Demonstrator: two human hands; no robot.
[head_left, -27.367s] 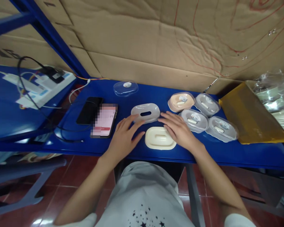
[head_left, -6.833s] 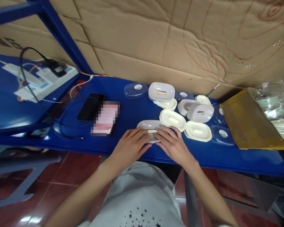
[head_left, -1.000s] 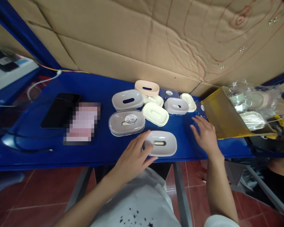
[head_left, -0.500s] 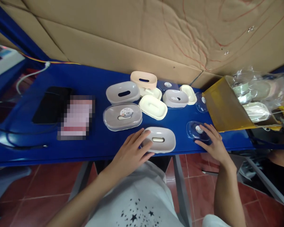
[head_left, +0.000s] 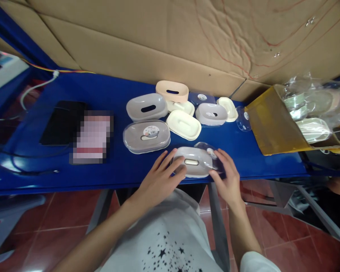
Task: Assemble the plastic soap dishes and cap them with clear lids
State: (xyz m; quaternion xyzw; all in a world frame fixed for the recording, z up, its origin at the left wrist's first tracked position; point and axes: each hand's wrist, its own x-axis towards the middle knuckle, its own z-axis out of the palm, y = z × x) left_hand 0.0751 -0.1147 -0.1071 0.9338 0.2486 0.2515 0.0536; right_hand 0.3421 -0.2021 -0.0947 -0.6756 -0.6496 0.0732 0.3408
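Observation:
A grey oval dish (head_left: 197, 170) with a pale bar in its middle slot lies near the table's front edge. My left hand (head_left: 161, 177) rests on its left end with the fingers spread. My right hand (head_left: 227, 175) grips a clear lid (head_left: 204, 147) with a round label, tilted over the dish's right end. Behind and to the left sits a grey dish under a clear lid (head_left: 133, 138), also labelled. A cream oval piece (head_left: 184, 124) lies behind the dish in front of me.
Further back are a grey tray (head_left: 136, 107), a peach tray (head_left: 171, 86), a smaller grey one (head_left: 211, 115) and clear lids. An open carton (head_left: 268, 124) of wrapped dishes stands right. A black device (head_left: 58, 124) and blurred-out item (head_left: 93, 136) lie left.
My right hand has moved left with the clear lid, from beside the carton to the grey dish's right end. My left hand has stayed on the dish.

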